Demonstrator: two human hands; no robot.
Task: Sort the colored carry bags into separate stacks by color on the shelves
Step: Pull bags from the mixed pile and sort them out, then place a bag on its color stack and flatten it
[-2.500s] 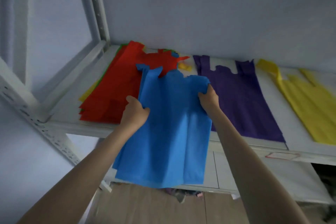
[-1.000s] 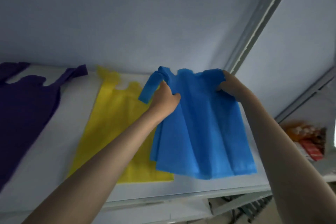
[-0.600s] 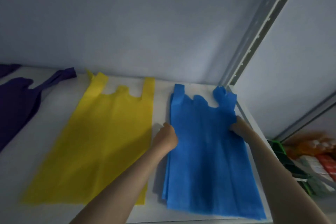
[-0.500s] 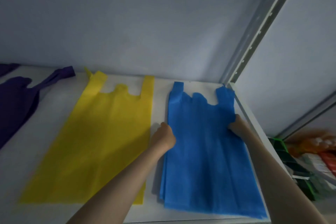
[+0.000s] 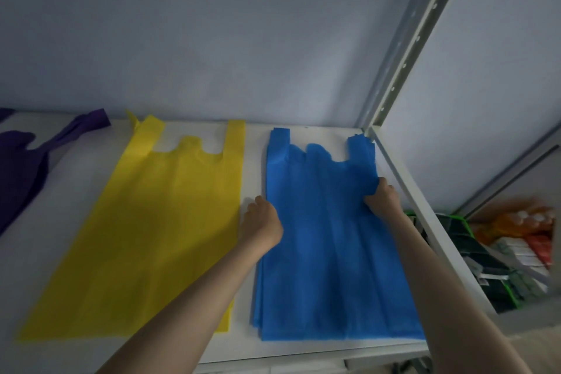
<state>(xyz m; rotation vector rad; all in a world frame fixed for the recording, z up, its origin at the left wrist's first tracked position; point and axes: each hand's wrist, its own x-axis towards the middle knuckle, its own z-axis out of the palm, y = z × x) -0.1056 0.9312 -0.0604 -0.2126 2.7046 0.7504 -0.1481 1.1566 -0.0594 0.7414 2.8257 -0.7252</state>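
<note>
A blue carry bag (image 5: 328,252) lies flat on the white shelf (image 5: 252,167) at its right end, on top of other blue bags whose edges show at its left side. My left hand (image 5: 261,222) grips the blue bag's left edge, fingers curled. My right hand (image 5: 382,199) pinches its right edge, bunching the fabric there. To the left lies a flat yellow bag (image 5: 158,234), and farther left a purple bag (image 5: 21,167), partly cut off by the frame.
A grey perforated upright (image 5: 406,39) rises at the shelf's back right corner, and a wall stands behind. Right of the shelf and lower down are packaged goods (image 5: 516,246) in orange, red and dark green.
I carried the blue bag from the red pile at the left to the shelf's right end and laid it flat. In the last half second my hands barely moved.
</note>
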